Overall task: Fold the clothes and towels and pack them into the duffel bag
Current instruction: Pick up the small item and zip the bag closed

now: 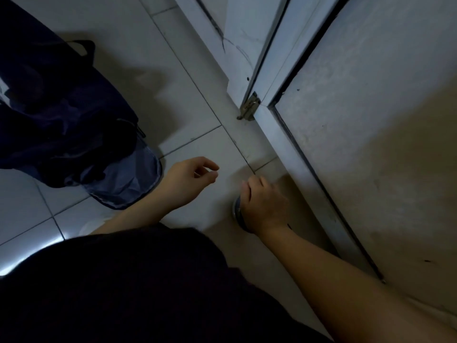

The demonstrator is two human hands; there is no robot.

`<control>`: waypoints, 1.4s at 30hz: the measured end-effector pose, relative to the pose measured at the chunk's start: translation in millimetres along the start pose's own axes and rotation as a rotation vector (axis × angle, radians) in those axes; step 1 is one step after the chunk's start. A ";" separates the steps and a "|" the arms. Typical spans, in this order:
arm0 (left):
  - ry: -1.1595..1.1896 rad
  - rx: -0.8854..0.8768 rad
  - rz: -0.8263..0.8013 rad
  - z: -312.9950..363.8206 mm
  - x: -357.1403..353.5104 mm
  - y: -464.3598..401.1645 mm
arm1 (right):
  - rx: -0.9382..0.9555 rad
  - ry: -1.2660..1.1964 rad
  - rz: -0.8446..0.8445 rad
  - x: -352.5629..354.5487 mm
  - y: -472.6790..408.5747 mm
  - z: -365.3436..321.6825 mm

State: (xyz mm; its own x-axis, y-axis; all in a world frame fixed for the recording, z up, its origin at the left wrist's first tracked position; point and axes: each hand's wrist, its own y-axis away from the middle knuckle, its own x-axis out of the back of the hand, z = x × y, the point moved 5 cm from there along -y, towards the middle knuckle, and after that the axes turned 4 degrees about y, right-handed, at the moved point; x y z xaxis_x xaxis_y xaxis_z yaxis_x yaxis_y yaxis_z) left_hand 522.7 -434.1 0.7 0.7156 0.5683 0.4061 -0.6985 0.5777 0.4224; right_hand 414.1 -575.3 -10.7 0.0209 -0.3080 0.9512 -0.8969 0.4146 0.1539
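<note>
A pale grey door (371, 120) fills the right side, its metal hinge (249, 107) at the frame. Pale square floor tiles (188, 78) spread below. The dark navy fabric duffel bag (74, 125) lies on the floor at the left, its opening gaping, just beside the left hand (191, 179) and well apart from the right hand (264, 204). The left hand hangs with fingers loosely curled, holding nothing. The right hand grips a round silver metal doorknob (237, 209).

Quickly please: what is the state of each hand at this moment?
Left hand: open, fingers loosely curled, holding nothing.
Right hand: closed around a round metal door knob.
</note>
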 end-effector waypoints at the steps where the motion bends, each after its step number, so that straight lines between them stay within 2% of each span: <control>1: 0.024 0.010 0.017 -2.4 1.1 -1.0 | -0.011 0.017 -0.016 0.4 -0.8 -0.9; 4: -0.017 0.041 -0.067 -12.5 -9.3 0.3 | -0.040 0.027 -0.095 -0.9 -0.2 -2.4; 7: -0.107 0.061 -0.159 -20.8 -21.0 1.3 | -0.030 -0.002 -0.070 0.4 -0.3 -1.6; 11: -0.121 0.069 -0.178 -23.7 -23.9 0.4 | -0.046 -0.060 -0.105 -3.0 -0.3 0.2; 16: -0.065 0.100 -0.206 -32.0 -24.5 9.1 | -0.036 -0.086 -0.137 -2.1 -1.4 1.0; 22: 0.118 0.184 -0.182 -47.6 -25.7 16.3 | -0.016 -0.096 -0.098 2.3 0.8 2.3; 25: 0.239 0.232 -0.098 -57.7 -24.3 17.8 | -0.149 -0.254 -0.153 10.5 -1.5 1.0; 28: 0.628 0.378 0.074 -64.9 -19.4 24.4 | -0.314 -0.587 -0.187 25.5 -10.3 -16.7; 31: 1.087 0.542 0.086 -70.7 -8.5 32.1 | -0.278 -0.811 -0.226 38.7 -31.2 -58.3; 33: 1.288 0.528 0.074 -71.9 10.9 34.4 | -0.215 -0.840 -0.233 41.7 -43.2 -89.6; 38: 1.289 0.492 0.300 -88.1 76.0 48.8 | -0.101 -0.912 -0.193 33.1 -60.3 -153.9; 42: 1.298 0.472 0.445 -110.3 101.3 71.8 | -0.034 -0.953 -0.255 16.1 -64.4 -186.6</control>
State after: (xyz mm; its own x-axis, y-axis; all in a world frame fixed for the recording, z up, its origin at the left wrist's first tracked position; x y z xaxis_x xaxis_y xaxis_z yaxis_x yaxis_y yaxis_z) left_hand 544.4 -270.4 -17.2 -0.2438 0.9136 -0.3255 -0.6068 0.1181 0.7861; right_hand 554.7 -447.1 44.6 -0.1662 -0.9465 0.2767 -0.9017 0.2594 0.3459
